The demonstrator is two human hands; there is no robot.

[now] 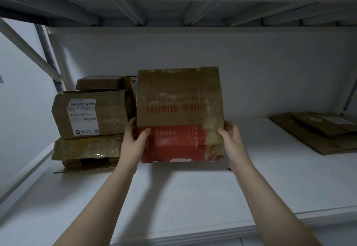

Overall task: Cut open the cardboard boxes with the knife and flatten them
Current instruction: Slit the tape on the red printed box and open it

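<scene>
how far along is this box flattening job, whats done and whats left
Done: flattened cardboard lies piled on the shelf, at the right. In hand: the left hand and right hand grip a red and brown box by its sides; no cut shows. Left: stacked boxes wait at the left. No knife is in view.

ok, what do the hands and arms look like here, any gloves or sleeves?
No gloves on the left hand or the right hand, no rings visible. The left forearm and the right forearm are uncovered down to the frame's edge: no sleeve, watch or band in view.
</scene>
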